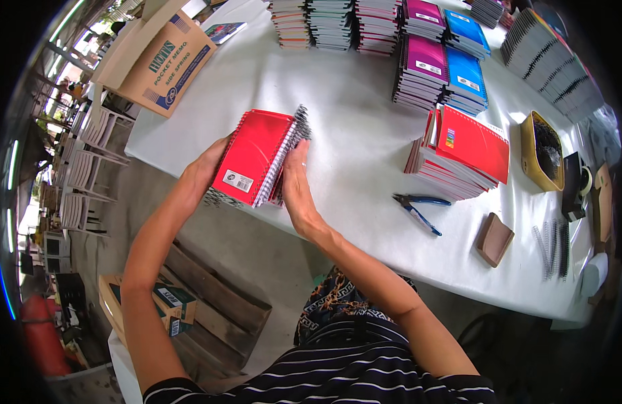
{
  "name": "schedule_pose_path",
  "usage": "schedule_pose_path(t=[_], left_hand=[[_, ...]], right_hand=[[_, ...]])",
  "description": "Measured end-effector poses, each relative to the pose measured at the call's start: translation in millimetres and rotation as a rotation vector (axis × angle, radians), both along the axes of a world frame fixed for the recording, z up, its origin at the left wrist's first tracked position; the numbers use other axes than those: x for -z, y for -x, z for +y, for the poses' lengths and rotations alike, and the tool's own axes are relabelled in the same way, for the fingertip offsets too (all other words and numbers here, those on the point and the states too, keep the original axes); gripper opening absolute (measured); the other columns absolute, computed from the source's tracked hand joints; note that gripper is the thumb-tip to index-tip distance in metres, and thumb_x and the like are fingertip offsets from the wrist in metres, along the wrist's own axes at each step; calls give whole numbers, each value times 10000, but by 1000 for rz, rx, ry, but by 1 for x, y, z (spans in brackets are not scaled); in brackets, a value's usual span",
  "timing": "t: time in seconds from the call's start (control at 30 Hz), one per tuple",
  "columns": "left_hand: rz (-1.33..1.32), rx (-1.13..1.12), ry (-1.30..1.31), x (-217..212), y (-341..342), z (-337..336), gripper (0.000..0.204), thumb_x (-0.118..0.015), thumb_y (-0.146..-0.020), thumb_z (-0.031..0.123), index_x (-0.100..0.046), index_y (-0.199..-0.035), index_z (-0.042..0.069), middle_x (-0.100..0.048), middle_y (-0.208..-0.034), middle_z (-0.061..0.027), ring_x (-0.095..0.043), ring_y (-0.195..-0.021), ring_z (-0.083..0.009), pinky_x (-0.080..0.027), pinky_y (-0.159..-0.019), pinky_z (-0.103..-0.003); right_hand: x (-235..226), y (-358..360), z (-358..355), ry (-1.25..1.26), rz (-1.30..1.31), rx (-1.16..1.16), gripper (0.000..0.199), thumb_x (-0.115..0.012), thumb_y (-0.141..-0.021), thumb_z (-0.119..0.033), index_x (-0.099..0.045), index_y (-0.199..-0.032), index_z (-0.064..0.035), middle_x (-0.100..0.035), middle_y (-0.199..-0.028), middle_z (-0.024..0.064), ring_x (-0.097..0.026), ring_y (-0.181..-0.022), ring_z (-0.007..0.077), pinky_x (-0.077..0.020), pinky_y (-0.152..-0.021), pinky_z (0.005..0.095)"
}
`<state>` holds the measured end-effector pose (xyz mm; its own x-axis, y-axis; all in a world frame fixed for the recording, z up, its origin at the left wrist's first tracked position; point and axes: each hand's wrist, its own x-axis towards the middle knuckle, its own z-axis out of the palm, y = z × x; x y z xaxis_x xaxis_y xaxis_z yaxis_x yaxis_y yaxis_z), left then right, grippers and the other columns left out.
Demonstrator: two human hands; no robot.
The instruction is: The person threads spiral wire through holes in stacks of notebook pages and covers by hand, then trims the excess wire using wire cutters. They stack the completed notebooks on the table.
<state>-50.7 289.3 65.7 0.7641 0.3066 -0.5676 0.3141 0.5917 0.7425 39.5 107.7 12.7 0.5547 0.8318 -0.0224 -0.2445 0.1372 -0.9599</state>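
Note:
A stack of red spiral notebooks point(253, 145) sits between my two hands at the front edge of the white-covered table. My left hand point(208, 165) grips the stack's left side, its fingertips hidden behind the covers. Against the right side, by the wire coils, presses my right hand point(297, 185), with its fingers partly out of sight. The top notebook lies cover side with a small white label near its lower edge. To the right, a looser pile of red notebooks point(469, 148) rests on the table, with blue-handled pliers point(422, 210) just in front of it.
An open cardboard box point(164, 64) stands at the far left. Purple notebooks point(425, 60) and blue notebooks point(465, 74) are piled at the back. Rightward are a yellow bin point(531, 151), a brown block-like piece point(494, 240), loose wire coils point(553, 249) and a tape dispenser point(574, 185). Below is a wooden pallet point(220, 296).

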Motion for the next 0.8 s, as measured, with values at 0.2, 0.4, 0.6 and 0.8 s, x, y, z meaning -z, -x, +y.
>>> schedule_pose_path(t=[0.2,0.4,0.6,0.8], left_hand=[[77,250,-72,10,-33,-22,485,-538,-1007,385,-534,-1314,10,-663,-1178,-119,-678,-992,-153,-592,-840,-314],[33,406,-11,6,-63,-42,483,-511,-1019,395,-531,-1328,24,-653,-1205,-121,-673,-999,-158,-584,-855,-329],[41,434,193,-16,-82,-43,567,-418,-1042,447,-419,-1449,51,-613,-1283,-125,-611,-1140,-186,-517,-970,-358],[-14,486,162,-21,-82,-51,605,-358,-1046,495,-382,-1484,79,-559,-1345,-126,-564,-1177,-196,-450,-1043,-385]], right_hand=[[-23,29,-64,178,-76,267,806,-232,-1053,-509,67,-1512,81,127,-1585,304,130,-1488,391,44,-1205,431],[-25,16,-104,198,-161,341,796,-245,-1051,-505,29,-1515,81,72,-1587,311,72,-1489,409,3,-1207,440],[-30,-12,-126,-164,-1128,487,721,-451,-959,-549,-412,-1421,3,-325,-1533,200,-308,-1426,348,-149,-1175,567],[-43,-29,-70,-181,-1413,326,603,-503,-876,-568,-656,-1170,-64,-586,-1311,81,-514,-1254,268,-229,-1139,577]])
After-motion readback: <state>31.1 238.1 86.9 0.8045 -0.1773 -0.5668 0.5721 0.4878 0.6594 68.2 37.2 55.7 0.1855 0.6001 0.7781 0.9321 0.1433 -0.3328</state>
